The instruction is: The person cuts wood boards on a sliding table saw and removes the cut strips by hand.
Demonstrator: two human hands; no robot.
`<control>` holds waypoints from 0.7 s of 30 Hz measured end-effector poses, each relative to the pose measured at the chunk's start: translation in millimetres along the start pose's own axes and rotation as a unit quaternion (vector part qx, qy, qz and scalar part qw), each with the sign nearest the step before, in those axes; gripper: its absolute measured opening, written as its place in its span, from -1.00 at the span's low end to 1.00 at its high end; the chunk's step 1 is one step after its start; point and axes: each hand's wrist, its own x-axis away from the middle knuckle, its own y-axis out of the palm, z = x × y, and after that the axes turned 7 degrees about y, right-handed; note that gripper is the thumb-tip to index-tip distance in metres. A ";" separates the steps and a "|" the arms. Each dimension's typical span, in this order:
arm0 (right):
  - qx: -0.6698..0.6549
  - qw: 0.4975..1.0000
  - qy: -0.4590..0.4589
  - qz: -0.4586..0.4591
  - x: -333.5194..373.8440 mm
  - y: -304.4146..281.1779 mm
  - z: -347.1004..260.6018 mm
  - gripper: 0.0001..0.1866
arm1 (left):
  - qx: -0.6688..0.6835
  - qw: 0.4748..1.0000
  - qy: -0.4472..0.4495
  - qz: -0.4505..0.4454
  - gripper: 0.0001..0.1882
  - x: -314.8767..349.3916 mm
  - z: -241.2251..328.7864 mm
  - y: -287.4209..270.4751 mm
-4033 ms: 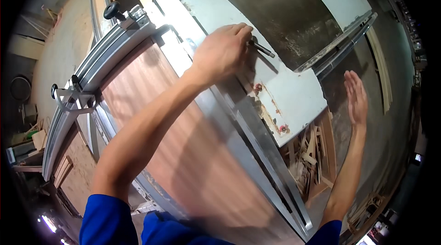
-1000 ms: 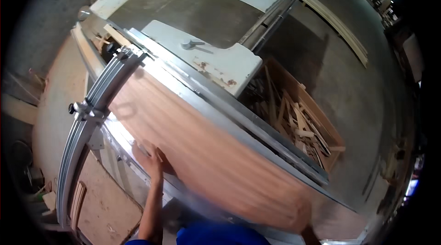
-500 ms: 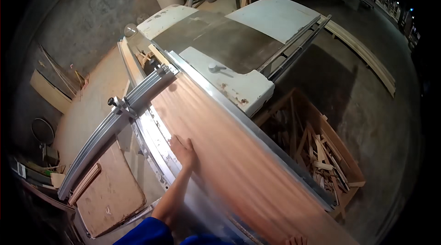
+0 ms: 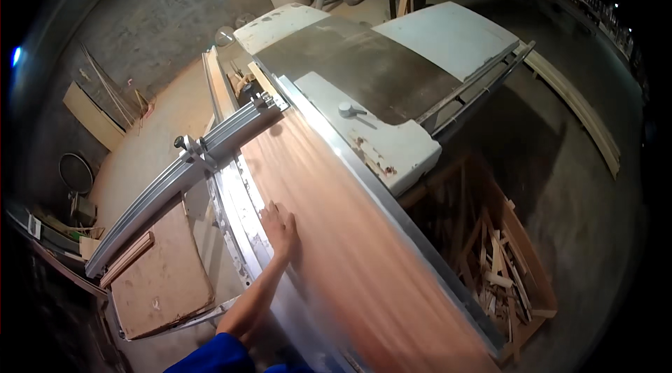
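A long reddish-brown wooden board point(image 4: 336, 240) lies flat on a sliding table saw, running from the near edge up to a silver crosscut fence point(image 4: 234, 129). My left hand point(image 4: 280, 231) rests on the board's left edge, fingers stretched out and slightly apart, gripping nothing. Beside that hand runs the metal sliding table point(image 4: 243, 213). A flip stop with a black knob point(image 4: 194, 149) sits on the fence. Along the board's right side goes a bright metal strip point(image 4: 350, 159). My right hand does not show now.
The saw's pale worktop point(image 4: 448, 40) and dark centre panel point(image 4: 364, 68) spread beyond the board. At the right, a wooden bin point(image 4: 521, 247) holds offcuts. A brown panel point(image 4: 164, 285) lies below the fence on the left. Long boards point(image 4: 577, 107) lie on the floor far right.
The whole view has shifted, so the saw and bin appear farther right. My right hand's fingers, seen at the lower edge before, have left the picture. My left hand stays on the board's edge.
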 end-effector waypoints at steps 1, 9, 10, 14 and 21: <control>0.004 1.000 0.001 -0.003 -1.2 -1.0 1.5 -0.46 | 0.000 1.000 0.000 0.005 -0.31 -2.3 0.5 2.4; 0.024 1.000 0.002 -0.009 -40.5 4.5 10.7 -0.46 | -0.004 0.999 -0.037 -0.034 -0.34 -10.3 10.9 1.9; 0.026 1.000 0.001 -0.007 -42.8 5.3 11.4 -0.46 | -0.013 0.998 -0.036 -0.043 -0.36 -12.2 9.8 1.6; 0.022 1.000 -0.003 0.008 -52.1 14.2 17.7 -0.46 | -0.021 0.998 -0.039 -0.042 -0.42 -16.9 9.6 1.1; 0.014 0.999 -0.005 0.037 -48.7 30.1 24.8 -0.46 | -0.115 0.991 0.030 -0.057 -0.49 -8.8 24.9 -5.2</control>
